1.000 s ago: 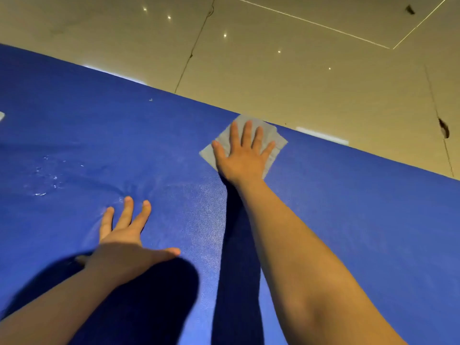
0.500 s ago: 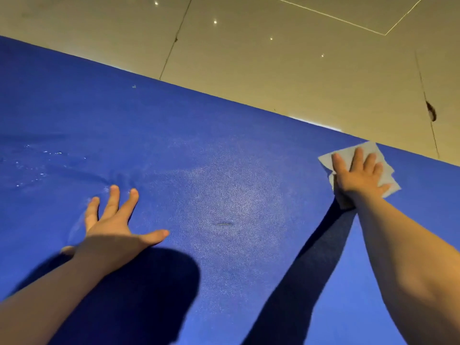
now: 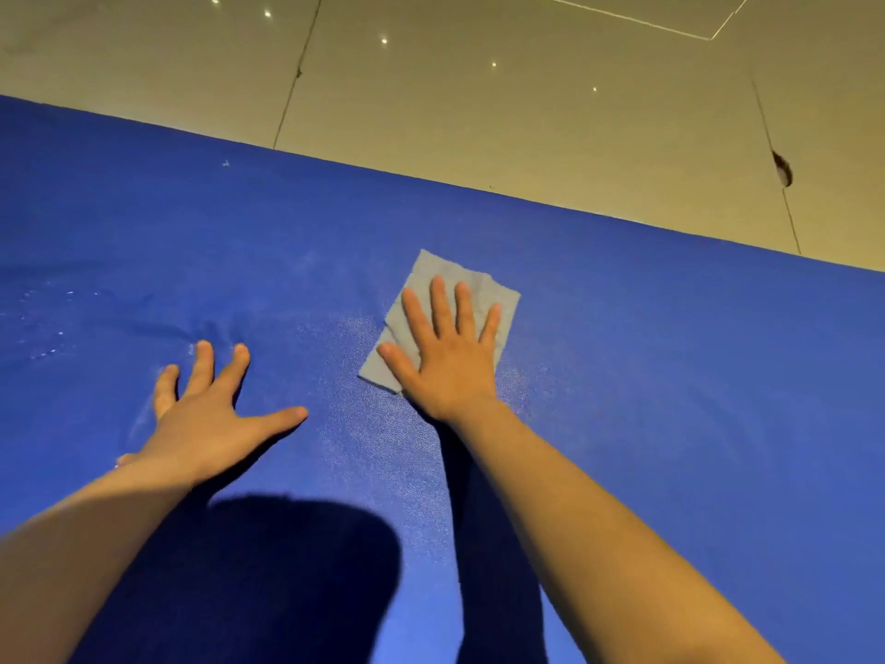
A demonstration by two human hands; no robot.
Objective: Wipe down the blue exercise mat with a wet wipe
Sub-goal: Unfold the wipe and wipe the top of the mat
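Blue mat [image 3: 670, 376] is partly wiped: the flat right hand [image 3: 450, 357] has dragged the wet wipe [image 3: 431, 275] back from the far right edge toward the flat, empty left hand [image 3: 206, 414].

2 bare forearms, no sleeves; hands ungloved, ringless.

Wipe [image 3: 448, 280] partly under right hand [image 3: 450, 361]
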